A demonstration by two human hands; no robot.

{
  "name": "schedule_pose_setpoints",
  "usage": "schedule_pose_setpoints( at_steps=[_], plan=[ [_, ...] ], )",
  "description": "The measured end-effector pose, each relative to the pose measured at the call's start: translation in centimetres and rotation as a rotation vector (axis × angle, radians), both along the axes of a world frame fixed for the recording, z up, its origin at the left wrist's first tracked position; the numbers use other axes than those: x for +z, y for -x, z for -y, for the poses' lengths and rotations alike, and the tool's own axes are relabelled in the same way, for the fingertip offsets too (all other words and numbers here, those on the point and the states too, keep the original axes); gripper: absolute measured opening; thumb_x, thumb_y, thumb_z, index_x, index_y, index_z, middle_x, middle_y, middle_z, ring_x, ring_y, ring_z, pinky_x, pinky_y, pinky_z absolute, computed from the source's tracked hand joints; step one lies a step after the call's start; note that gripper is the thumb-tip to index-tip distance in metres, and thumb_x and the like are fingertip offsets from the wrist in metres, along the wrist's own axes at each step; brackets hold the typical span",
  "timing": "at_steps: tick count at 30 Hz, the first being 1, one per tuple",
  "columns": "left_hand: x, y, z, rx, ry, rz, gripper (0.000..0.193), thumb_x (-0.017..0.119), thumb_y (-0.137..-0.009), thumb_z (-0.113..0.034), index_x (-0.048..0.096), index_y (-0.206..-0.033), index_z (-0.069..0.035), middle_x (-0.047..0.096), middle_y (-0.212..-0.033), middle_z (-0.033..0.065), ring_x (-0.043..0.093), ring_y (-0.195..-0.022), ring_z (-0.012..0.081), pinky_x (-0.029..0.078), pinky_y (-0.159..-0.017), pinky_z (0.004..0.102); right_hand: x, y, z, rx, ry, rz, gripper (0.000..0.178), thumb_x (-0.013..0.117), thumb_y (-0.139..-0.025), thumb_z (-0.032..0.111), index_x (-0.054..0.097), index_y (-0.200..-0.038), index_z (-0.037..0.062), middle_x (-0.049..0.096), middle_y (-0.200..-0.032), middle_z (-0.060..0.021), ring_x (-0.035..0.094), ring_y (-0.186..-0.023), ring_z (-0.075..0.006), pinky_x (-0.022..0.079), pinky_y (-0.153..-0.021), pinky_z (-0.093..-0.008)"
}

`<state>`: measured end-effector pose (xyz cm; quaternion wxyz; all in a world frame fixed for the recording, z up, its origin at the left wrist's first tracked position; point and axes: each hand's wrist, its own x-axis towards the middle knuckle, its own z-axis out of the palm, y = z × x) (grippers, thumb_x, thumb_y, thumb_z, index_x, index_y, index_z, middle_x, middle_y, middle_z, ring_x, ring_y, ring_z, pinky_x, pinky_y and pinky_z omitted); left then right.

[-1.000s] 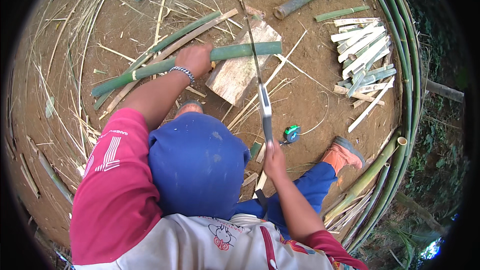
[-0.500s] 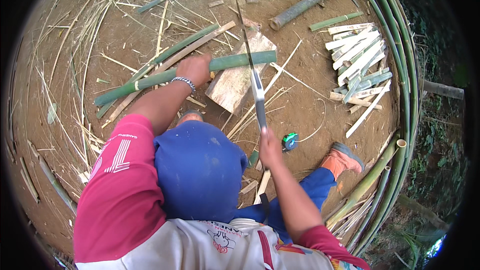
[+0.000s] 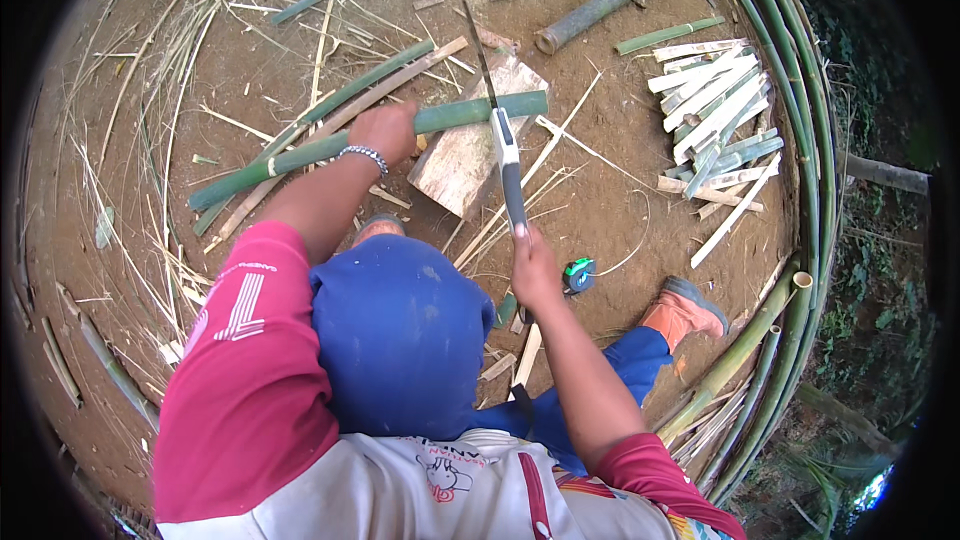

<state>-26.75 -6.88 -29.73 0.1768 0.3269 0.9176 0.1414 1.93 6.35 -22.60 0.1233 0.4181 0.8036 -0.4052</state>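
A green bamboo pole (image 3: pixel 455 116) lies slantwise, its right end resting across a pale wooden block (image 3: pixel 452 173). My left hand (image 3: pixel 387 132), with a chain bracelet at the wrist, is closed around the pole just left of the block. In my right hand (image 3: pixel 537 270) is the dark handle of a hand saw (image 3: pixel 507 152). Its blade crosses the pole near the right end and points away from me. How deep the blade sits in the bamboo cannot be made out.
Right of the block is a pile of split bamboo strips (image 3: pixel 715 100). A green tape measure (image 3: pixel 578 276) lies by my right wrist. Long bamboo poles (image 3: pixel 815 140) curve along the right side, and a thick bamboo piece (image 3: pixel 620 2) lies at the back. Thin slivers (image 3: pixel 180 50) litter the left ground.
My right hand has pushed the saw forward and slightly left, so its handle end is now close to the pole. The left hand has shifted only slightly and keeps its grip.
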Motion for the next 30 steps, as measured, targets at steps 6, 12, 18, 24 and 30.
schedule_pose_setpoints(
  at_steps=[6, 12, 18, 24, 30],
  plan=[
    [0.1, -0.5, 0.2, 0.003, 0.002, 0.004, 0.021, 0.062, -0.083, -0.015, 0.066, -0.103, -0.009, 0.072, -0.098, 0.0193, 0.071, -0.093, 0.0369, 0.056, -0.081, 0.0487, 0.3, -19.4, 5.2, 0.048, -0.100, -0.003, 0.048, 0.036, -0.107, 0.037, 0.048, -0.145, 0.0097, 0.061, -0.127, -0.0267, 0.060, -0.120, -0.0418, 0.047, -0.100, -0.0466],
    [-0.4, -0.7, -0.3, -0.007, -0.008, -0.010, 0.020, 0.058, -0.085, -0.011, 0.065, -0.103, -0.008, 0.072, -0.097, 0.0202, 0.071, -0.093, 0.0376, 0.055, -0.082, 0.0492, -0.2, -1.2, 0.2, 0.018, -0.073, 0.008, 0.047, 0.037, -0.107, 0.040, 0.053, -0.133, 0.0044, 0.066, -0.097, -0.0270, 0.065, -0.092, -0.0465, 0.048, -0.080, -0.0529],
    [-0.1, -0.1, 0.3, -0.002, 0.011, -0.014, 0.020, 0.057, -0.085, -0.010, 0.064, -0.104, -0.007, 0.072, -0.097, 0.0210, 0.071, -0.092, 0.0380, 0.055, -0.082, 0.0498, -0.3, -17.6, 4.9, 0.086, -0.127, -0.081, 0.051, 0.036, -0.107, 0.038, 0.046, -0.146, 0.0075, 0.063, -0.123, -0.0250, 0.063, -0.117, -0.0401, 0.048, -0.099, -0.0479],
    [0.4, -0.3, -0.2, -0.019, 0.026, 0.001, 0.025, 0.055, -0.087, -0.011, 0.065, -0.110, -0.010, 0.073, -0.100, 0.0189, 0.070, -0.097, 0.0367, 0.055, -0.083, 0.0491, 0.1, -4.1, 0.3, 0.012, -0.010, 0.088, 0.046, 0.037, -0.107, 0.042, 0.054, -0.130, 0.0058, 0.064, -0.104, -0.0283, 0.061, -0.100, -0.0492, 0.049, -0.085, -0.0513],
    [0.1, 0.2, 0.4, 0.009, 0.035, 0.010, 0.023, 0.057, -0.085, -0.010, 0.064, -0.107, -0.009, 0.072, -0.100, 0.0189, 0.070, -0.095, 0.0377, 0.055, -0.082, 0.0503, -0.4, -12.5, 2.4, 0.036, -0.002, 0.111, 0.047, 0.037, -0.107, 0.042, 0.053, -0.134, 0.0070, 0.066, -0.102, -0.0272, 0.064, -0.100, -0.0465, 0.049, -0.087, -0.0505]
  ],
)
